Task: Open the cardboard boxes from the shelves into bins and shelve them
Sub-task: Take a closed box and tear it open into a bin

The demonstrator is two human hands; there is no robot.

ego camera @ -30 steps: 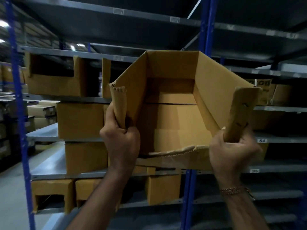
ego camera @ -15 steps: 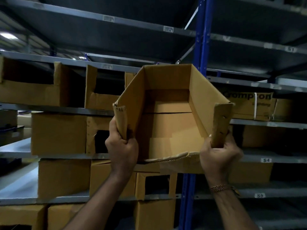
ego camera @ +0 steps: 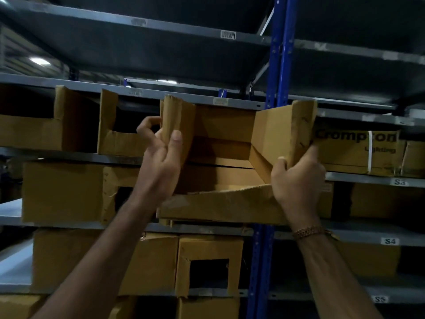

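I hold the box [ego camera: 230,143] up at the shelf [ego camera: 207,101] just left of the blue post [ego camera: 279,65], its open front facing me and its torn lower lip sagging between my hands. My right hand [ego camera: 299,180] has a tight grip on the right front flap [ego camera: 303,125], fingers curled round its lower edge where it meets the lip. My left hand [ego camera: 161,155] is at the left front flap [ego camera: 177,125]: the thumb lies along the flap's face, while the fingers are loosely bent and spread off to its left, so I cannot tell whether this grip really has the flap or only rests against it. A bracelet [ego camera: 308,231] sits on my right wrist.

The box sits level with a row of cut-open bins [ego camera: 119,139] to its left, on the same shelf. To its right, past the post, lies a printed carton [ego camera: 358,153] with a white strap. Below are more boxes, some with square holes cut in their fronts, on shelves tagged S3 [ego camera: 399,182], S4 [ego camera: 389,241] and S5 [ego camera: 379,299].
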